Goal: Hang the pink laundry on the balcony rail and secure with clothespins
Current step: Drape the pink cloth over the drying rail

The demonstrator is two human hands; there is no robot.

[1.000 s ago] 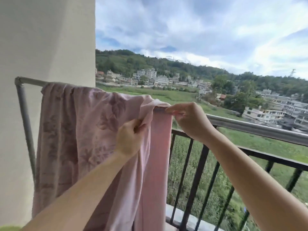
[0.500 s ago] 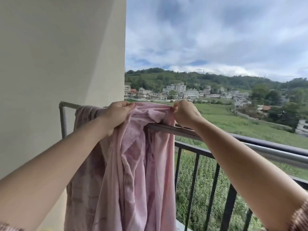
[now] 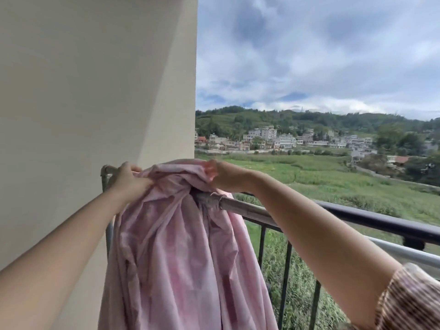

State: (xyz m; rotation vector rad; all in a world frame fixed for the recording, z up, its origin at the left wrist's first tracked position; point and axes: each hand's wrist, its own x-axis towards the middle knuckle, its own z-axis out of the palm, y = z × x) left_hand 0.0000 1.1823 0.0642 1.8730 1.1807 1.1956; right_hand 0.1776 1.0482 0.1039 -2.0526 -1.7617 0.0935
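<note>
A large pink cloth (image 3: 181,253) hangs bunched over the left end of a grey metal rail (image 3: 240,207), close to the cream wall. My left hand (image 3: 127,178) grips the cloth's top left fold near the rail's corner. My right hand (image 3: 225,175) pinches the top right fold above the rail. The cloth falls in long wrinkled folds below both hands. No clothespin is visible.
A cream wall (image 3: 95,91) stands hard on the left. A dark balcony railing (image 3: 381,223) with vertical bars runs off to the right beyond the grey rail. Past it lie green fields, houses and hills far below.
The spread cloth has been gathered into a bunch toward the rail's left end. Both hands rose to the top of the rail and came closer together. The view tilted upward.
</note>
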